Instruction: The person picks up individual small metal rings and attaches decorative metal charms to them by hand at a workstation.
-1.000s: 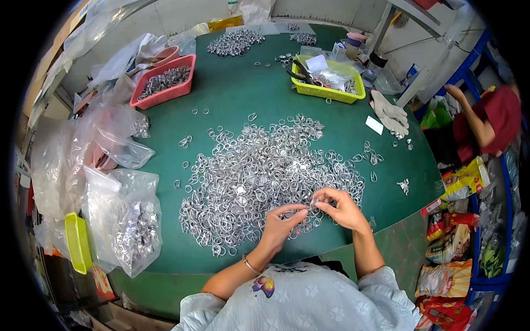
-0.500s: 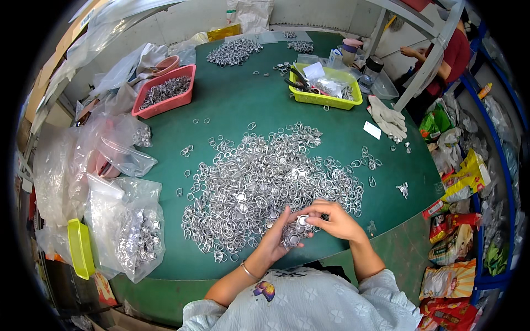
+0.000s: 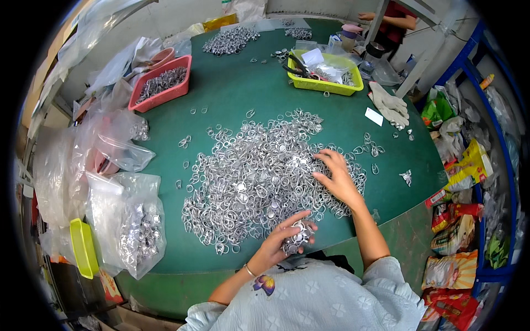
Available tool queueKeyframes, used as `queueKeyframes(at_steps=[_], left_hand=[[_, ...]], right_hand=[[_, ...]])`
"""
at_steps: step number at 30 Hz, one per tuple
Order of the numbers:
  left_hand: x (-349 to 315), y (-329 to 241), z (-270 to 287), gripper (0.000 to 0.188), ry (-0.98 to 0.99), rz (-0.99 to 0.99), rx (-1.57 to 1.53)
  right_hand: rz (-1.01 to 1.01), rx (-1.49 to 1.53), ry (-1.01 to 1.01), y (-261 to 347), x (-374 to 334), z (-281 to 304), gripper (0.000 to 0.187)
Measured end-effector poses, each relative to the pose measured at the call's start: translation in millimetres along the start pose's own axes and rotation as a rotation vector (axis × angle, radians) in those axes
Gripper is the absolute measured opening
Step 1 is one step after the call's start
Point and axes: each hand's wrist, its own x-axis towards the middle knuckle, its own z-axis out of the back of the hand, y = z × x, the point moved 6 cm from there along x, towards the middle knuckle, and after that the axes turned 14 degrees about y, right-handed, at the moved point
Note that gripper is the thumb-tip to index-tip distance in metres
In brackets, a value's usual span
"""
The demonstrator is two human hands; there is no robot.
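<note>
A broad heap of small silver metal rings, some with flat round discs, covers the middle of the green table. My left hand is cupped at the near edge of the heap, its fingers curled round several of these rings. Over the right side of the heap reaches my right hand, thumb and fingers apart. Nothing shows between those fingers, and the fingertips are at or just over the rings.
A red basin of metal parts stands at the far left; a yellow-green basin holds pliers and papers. Clear bags lie left. Gloves and a white card lie right. Another person stands behind a post.
My right hand has left my left hand and moved up and right over the heap, its fingers opening. My left hand still cups rings. The other person has shifted left.
</note>
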Motion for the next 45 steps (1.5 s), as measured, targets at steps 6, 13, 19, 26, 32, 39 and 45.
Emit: queueKeyframes(at_steps=[6, 13, 19, 26, 32, 39, 45], left_hand=[[-3, 6, 7, 0.048, -0.036, -0.032, -0.042], [2, 10, 12, 0.031, -0.058, 0.012, -0.073], [19, 5, 5, 0.026, 0.013, 0.098, 0.016], [50, -16, -1, 0.026, 0.082, 0.105, 0.015], [55, -18, 14, 0.025, 0.094, 0.105, -0.067], [56, -31, 24, 0.024, -0.002, -0.02, -0.153], [53, -26, 34, 0.023, 0.058, -0.074, -0.274]], right_hand=[[0.057, -0.304, 0.245, 14, -5, -42, 0.054], [0.186, -0.399, 0.32, 28, -29, -26, 0.053], [0.183, -0.088, 0.478, 15, -18, -1, 0.042], [0.016, 0.541, 0.389, -48, 38, 40, 0.025], [-0.193, 0.089, -0.438, -161, 136, 147, 0.019], [-0.657, -0.644, -0.279, -223, 236, 173, 0.024], [-0.715, -0.731, -0.179, -234, 257, 171, 0.024]])
